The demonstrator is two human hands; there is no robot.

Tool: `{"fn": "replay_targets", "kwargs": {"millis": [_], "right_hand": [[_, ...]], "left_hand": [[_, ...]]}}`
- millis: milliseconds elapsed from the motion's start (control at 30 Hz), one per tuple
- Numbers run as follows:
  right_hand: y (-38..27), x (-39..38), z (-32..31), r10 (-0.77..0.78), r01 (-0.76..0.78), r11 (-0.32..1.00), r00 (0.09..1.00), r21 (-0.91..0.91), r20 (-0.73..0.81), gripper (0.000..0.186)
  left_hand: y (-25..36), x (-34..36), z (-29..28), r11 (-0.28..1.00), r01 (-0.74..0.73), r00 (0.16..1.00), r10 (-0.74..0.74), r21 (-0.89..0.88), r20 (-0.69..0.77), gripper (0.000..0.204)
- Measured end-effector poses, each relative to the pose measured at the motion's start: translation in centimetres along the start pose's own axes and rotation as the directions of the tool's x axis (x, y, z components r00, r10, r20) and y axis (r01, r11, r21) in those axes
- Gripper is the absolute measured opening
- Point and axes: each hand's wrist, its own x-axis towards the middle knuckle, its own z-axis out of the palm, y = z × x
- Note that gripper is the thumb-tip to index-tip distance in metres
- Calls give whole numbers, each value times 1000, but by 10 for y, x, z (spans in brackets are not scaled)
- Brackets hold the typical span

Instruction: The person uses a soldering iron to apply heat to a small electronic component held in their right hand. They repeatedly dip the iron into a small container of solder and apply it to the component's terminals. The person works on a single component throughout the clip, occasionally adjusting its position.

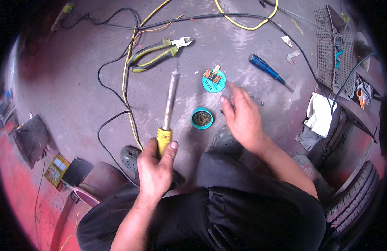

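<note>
My left hand (156, 167) is wrapped around the yellow handle of a soldering iron (170, 104), its metal barrel pointing up and away from me. Wisps of what may be smoke hang over its tip. My right hand (245, 119) hovers at the lower right of a round teal lid (213, 87), thumb and fingers apart with nothing seen between them. On the lid lies a small brown circuit board (212, 76) with a pale part sticking up. Nearer to me stands a small teal tin (201, 118) holding dark, crumbly material.
Green-handled cutting pliers (158, 53) lie at the far left, a blue screwdriver (270, 72) at the far right. Black and yellow cables (128, 85) trail over the grey floor. At the right are a mesh metal panel (326, 50), a white cloth (320, 115) and a tyre (356, 201).
</note>
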Motion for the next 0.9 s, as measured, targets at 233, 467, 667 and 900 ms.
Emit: {"fn": "replay_targets", "kwargs": {"millis": [233,467,667,900], "right_hand": [[28,16,3,-58,56,996,998,-63,-15,26],[19,5,4,-11,10,1000,999,-26,-44,28],[23,9,-2,-175,174,984,984,-44,-32,31],[49,58,10,-352,360,924,932,-129,81,29]], "left_hand": [[6,-11,2,984,-80,995,69,161,71,23],[3,-12,1,987,-67,996,58,146,68,23],[-10,-4,3,989,-75,997,73,125,21,23],[-10,-3,0,989,-75,997,79,125,-25,26]]}}
